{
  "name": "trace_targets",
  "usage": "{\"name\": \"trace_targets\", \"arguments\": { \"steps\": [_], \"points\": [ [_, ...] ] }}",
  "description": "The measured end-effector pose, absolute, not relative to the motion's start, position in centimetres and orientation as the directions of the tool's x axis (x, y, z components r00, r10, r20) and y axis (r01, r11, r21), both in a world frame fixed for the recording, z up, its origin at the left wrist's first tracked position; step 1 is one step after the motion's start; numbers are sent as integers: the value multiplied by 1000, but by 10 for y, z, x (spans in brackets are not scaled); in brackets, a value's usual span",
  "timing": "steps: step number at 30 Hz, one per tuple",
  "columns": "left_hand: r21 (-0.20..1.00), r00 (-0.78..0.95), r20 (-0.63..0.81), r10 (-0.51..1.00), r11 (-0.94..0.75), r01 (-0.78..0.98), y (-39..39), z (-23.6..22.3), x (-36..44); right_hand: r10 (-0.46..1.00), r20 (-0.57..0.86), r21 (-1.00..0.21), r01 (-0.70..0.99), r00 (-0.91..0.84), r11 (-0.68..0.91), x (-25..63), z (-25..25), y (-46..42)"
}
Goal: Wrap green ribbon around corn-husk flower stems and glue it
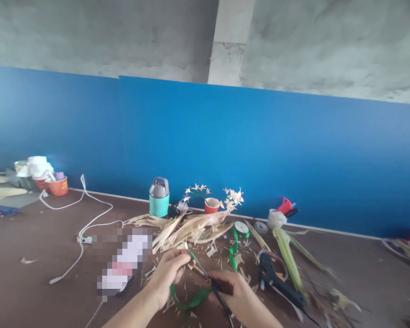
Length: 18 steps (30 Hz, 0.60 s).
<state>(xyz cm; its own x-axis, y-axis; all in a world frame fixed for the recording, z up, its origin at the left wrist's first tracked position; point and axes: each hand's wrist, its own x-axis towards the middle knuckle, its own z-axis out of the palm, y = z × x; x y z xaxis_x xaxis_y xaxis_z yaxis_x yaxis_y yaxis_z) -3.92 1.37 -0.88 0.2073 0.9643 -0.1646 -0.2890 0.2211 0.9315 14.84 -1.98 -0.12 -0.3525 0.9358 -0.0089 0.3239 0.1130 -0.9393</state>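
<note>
My left hand point(166, 273) is closed in a pinch on the tip of a thin stem wrapped with green ribbon point(191, 299), which loops down between my wrists. My right hand point(233, 291) is closed around the lower end of the same thin dark stem point(205, 273). Both hands hover low over the brown table, just in front of a pile of dried corn husk strips point(187, 230). A roll of green ribbon point(241, 228) lies behind my right hand, its tail trailing toward me.
A black glue gun point(276, 280) lies right of my right hand beside green leaf strips point(289, 255). A teal flask point(159, 197), a red cup of husk flowers point(212, 204) and tape rolls stand by the blue wall. White cables point(82, 228) cross the left table.
</note>
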Motion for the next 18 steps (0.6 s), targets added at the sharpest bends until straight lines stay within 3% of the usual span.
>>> {"name": "trace_targets", "arguments": {
  "steps": [18],
  "points": [
    [920,173,-154,973,205,-333,10,-5,-37,949,19,-902,404,-315,153,150,-4,-22]
  ]
}}
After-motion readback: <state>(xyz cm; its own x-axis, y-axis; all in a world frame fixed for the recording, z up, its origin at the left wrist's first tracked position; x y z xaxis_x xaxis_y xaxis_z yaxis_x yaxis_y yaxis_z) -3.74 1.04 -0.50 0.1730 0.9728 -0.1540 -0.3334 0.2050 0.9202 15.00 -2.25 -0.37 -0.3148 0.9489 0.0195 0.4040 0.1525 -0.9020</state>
